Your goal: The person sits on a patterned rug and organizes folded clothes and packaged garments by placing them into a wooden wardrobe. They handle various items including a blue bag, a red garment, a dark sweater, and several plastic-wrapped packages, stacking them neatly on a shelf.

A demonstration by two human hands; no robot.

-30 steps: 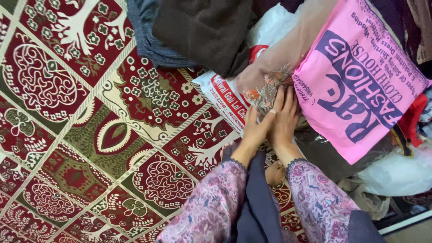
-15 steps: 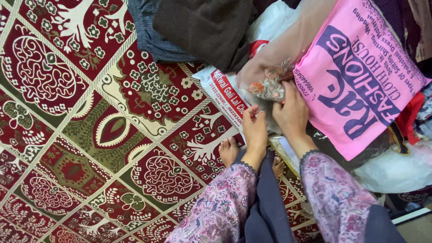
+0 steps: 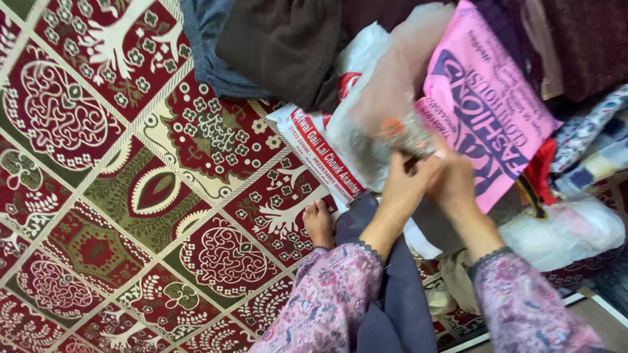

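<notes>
Both of my hands, left (image 3: 400, 191) and right (image 3: 453, 186), have come up off the carpet (image 3: 131, 196) since a second ago, each grip now pinching the clear packet of embroidered cloth (image 3: 392, 111), lifted at the right against the pink bag (image 3: 484, 111).

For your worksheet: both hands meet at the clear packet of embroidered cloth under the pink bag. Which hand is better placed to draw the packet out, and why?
Probably the right hand: it lies against the pink bag, at the clear packet corner. The left hand rests lower, toward the white printed bag.
</notes>
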